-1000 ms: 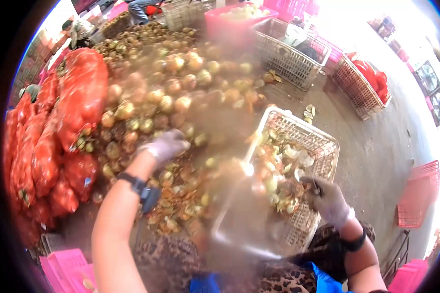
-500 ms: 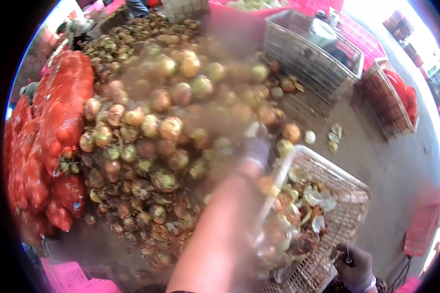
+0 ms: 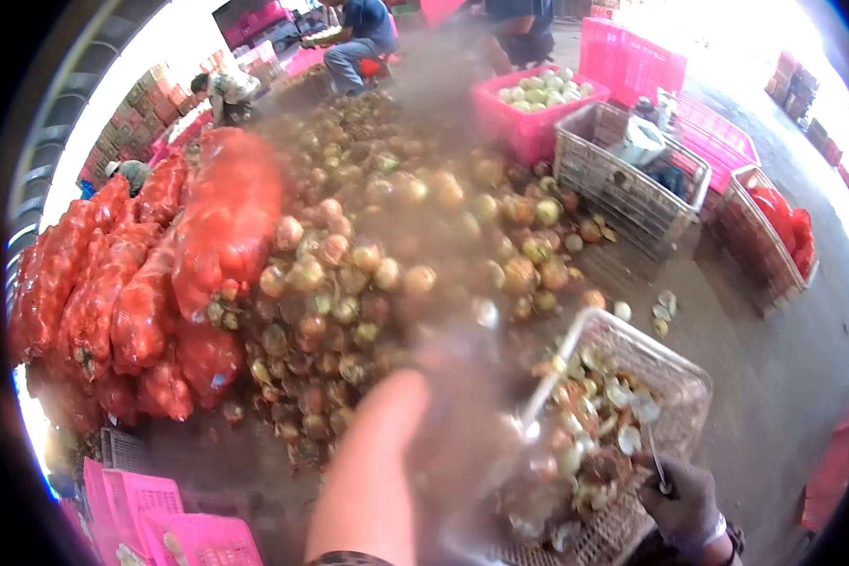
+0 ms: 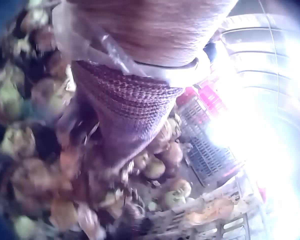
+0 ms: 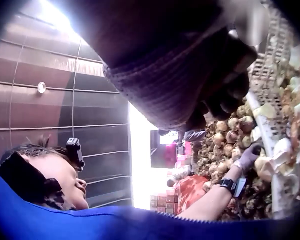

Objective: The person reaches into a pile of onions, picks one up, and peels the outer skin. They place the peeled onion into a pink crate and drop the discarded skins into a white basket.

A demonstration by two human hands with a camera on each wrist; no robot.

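Observation:
My gloved right hand point(image 3: 686, 505) grips a small knife point(image 3: 656, 457) at the crate's right side, its thin blade pointing up. The white plastic crate point(image 3: 674, 354) holds peeled skins and onions point(image 3: 575, 453). My left arm point(image 3: 373, 472) stretches forward over the onion heap point(image 3: 349, 311); a smudge on the lens blurs that hand in the head view. From the right wrist, the gloved left hand point(image 5: 247, 157) shows among onions beside the crate's rim. In the left wrist view its glove point(image 4: 132, 110) reaches down into the onions, fingers blurred; I cannot tell whether they hold one.
Red mesh sacks point(image 3: 226, 226) of onions are piled at the left. Pink crates point(image 3: 198, 538) stand at lower left. Beyond the heap are a pink tub point(image 3: 524, 127) of peeled onions, a grey crate point(image 3: 623, 189) and a crate with red netting point(image 3: 759, 245). People point(image 3: 363, 38) sit farther back.
My left hand has swung right across the heap toward the crate. The right hand has drawn back along the crate's side, still gripping the knife. The head view has shifted, now showing more of the background.

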